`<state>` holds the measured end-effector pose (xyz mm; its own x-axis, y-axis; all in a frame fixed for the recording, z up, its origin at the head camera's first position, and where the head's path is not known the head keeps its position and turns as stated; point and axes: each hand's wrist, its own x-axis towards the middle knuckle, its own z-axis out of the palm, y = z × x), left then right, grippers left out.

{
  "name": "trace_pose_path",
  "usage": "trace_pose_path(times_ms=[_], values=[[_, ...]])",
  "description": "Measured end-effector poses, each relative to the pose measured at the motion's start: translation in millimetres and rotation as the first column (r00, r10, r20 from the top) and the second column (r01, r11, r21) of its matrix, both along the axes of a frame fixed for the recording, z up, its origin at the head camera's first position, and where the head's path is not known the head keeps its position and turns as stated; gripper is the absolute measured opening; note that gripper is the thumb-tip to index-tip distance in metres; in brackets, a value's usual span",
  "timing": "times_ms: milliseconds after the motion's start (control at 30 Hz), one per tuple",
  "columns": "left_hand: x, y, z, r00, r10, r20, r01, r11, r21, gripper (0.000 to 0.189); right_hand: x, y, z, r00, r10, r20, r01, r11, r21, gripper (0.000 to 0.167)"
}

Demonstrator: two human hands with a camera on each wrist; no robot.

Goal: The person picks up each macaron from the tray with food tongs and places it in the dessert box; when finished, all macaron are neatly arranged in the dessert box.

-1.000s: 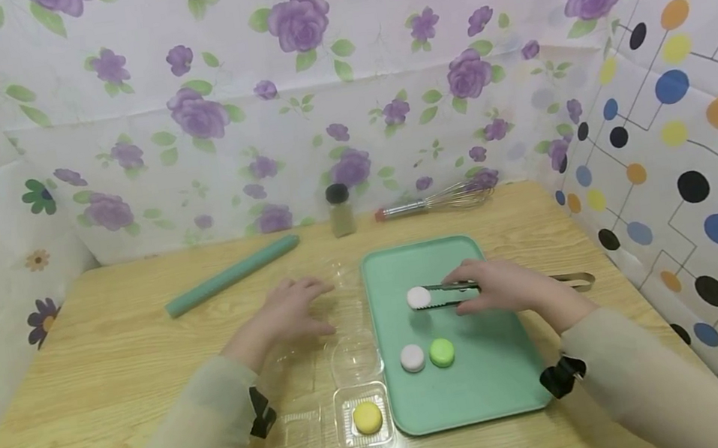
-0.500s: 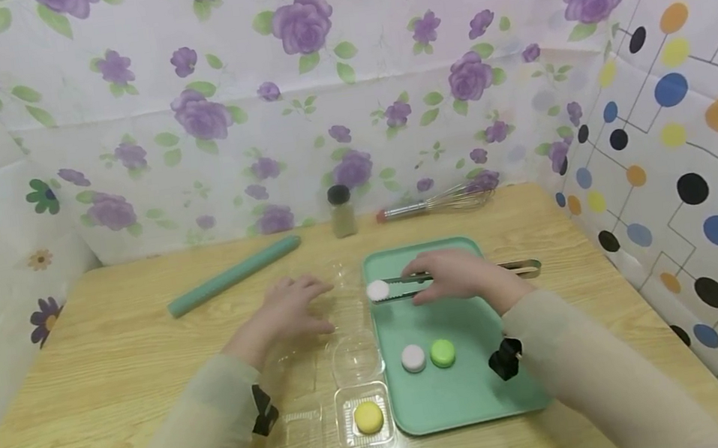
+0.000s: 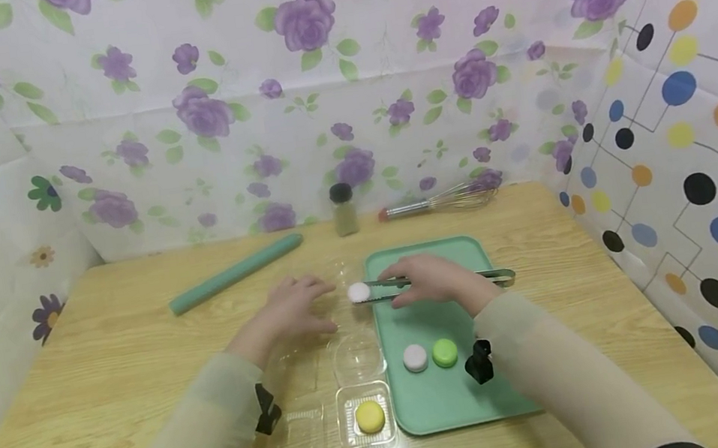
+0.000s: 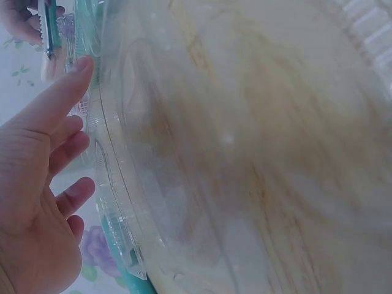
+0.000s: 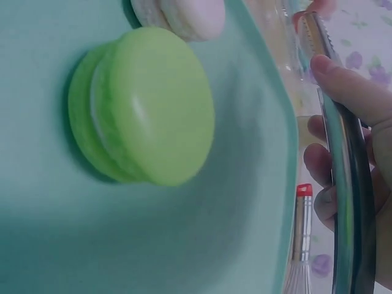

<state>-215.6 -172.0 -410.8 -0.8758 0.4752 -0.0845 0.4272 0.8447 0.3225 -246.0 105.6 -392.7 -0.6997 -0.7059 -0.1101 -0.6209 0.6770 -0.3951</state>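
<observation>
My right hand (image 3: pixel 430 279) grips metal tongs (image 3: pixel 500 276) that pinch a pale pinkish-white macaron (image 3: pixel 359 293) just past the left edge of the green tray (image 3: pixel 484 397). Thumb and fingers wrap the tongs (image 5: pixel 352 196) in the right wrist view. To the left of that macaron is my left hand (image 3: pixel 291 308), its fingers spread and relaxed, beside clear plastic boxes (image 3: pixel 357 356); contact with them cannot be told. A pale macaron (image 3: pixel 414 358) and a green macaron (image 3: pixel 445 353) lie on the tray. One yellow macaron (image 3: pixel 370 417) sits in the nearest box compartment.
At the back stand a black-capped jar (image 3: pixel 344 211) and, to its right, a whisk (image 3: pixel 441 202) with a red handle end. A green rolling pin (image 3: pixel 236 274) lies at the back left. Patterned sheets (image 3: pixel 247 95) enclose the wooden table (image 3: pixel 114 377) on three sides.
My right hand has moved left with the tongs, carrying the pinched macaron from over the tray to just beyond its left edge. The left hand has stayed nearly still.
</observation>
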Motion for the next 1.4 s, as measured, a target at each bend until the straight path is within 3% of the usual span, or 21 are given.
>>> trace_pose_path(times_ms=[400, 667, 1067, 1400], values=[[-0.5, 2.4, 0.2, 1.000, 0.007, -0.005, -0.008, 1.000, -0.017, 0.076, -0.5, -17.2, -5.2, 1.000, 0.007, -0.020, -0.005, 0.997, 0.079, 0.048], [0.9, 3.3, 1.1, 1.000, 0.014, -0.021, -0.014, 1.000, -0.013, 0.075, 1.3, -27.3, 0.8, 0.995, 0.020, -0.099, -0.002, 0.984, 0.179, 0.048], [2.1, 3.8, 0.9, 1.000, 0.017, -0.019, -0.018, 1.000, -0.007, 0.076, 6.1, -36.5, 9.1, 0.992, 0.032, -0.122, 0.005, 0.957, 0.290, 0.049], [1.6, 3.6, -0.4, 0.999, 0.021, -0.025, -0.021, 1.000, -0.011, 0.076, 5.1, -40.4, 12.6, 0.991, 0.046, -0.126, -0.003, 0.945, 0.326, 0.049]])
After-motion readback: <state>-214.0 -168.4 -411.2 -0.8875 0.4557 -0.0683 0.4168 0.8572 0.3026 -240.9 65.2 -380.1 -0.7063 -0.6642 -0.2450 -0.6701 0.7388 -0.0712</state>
